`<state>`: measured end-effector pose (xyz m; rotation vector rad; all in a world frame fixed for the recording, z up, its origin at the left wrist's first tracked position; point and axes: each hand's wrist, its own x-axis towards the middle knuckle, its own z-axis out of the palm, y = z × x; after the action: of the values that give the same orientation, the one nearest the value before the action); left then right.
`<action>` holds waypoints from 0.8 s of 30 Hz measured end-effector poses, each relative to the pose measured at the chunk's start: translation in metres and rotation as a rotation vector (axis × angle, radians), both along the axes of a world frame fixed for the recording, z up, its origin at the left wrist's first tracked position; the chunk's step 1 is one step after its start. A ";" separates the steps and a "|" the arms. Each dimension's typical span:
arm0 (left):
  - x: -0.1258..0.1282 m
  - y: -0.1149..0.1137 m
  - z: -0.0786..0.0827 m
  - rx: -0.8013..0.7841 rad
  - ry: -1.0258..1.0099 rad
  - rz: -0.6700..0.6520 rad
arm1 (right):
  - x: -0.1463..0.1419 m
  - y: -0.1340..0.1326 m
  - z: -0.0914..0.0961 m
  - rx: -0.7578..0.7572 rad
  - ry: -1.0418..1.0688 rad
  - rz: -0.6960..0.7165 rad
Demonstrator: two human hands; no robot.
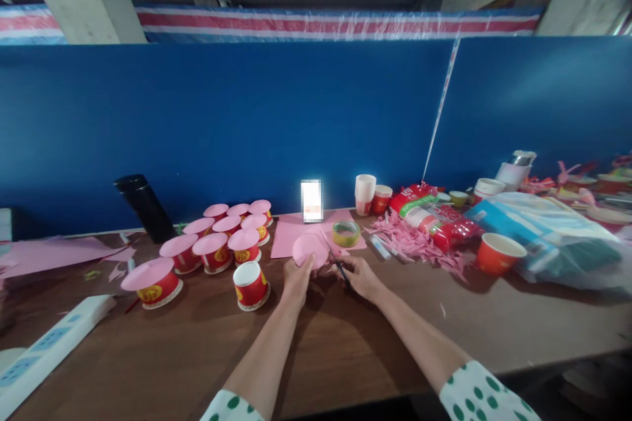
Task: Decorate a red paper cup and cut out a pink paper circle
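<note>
My left hand (297,279) is closed on a round pink paper disc (310,248), its thumb lying on the lower part. My right hand (363,278) grips a pair of scissors (340,268) by the dark handles, and the blades point up toward the disc's right edge. Whether the blades touch the paper I cannot tell. Behind the hands a pink paper sheet (286,237) lies on the table, with a roll of tape (346,233) on its right part. Left of my left hand a red paper cup (250,285) stands upside down, with no disc on top.
Several upturned red cups with pink discs (212,247) stand at left, near a black bottle (143,207) and a power strip (54,348). Pink paper shreds (409,240), a red bag (434,214), stacked cups (365,194) and an orange cup (498,254) are at right.
</note>
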<state>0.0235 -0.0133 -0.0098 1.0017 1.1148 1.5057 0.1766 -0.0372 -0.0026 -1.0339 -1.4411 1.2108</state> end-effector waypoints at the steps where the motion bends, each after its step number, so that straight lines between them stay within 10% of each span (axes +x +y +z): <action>1: 0.000 0.000 0.000 0.002 -0.002 0.002 | 0.000 0.000 0.000 -0.005 0.003 -0.003; 24: -0.001 -0.002 0.004 -0.021 0.051 -0.010 | -0.003 -0.002 0.006 -0.029 -0.007 -0.035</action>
<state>0.0226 -0.0152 -0.0060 1.0349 1.1580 1.4647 0.1738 -0.0392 0.0032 -1.0803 -1.4088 1.2068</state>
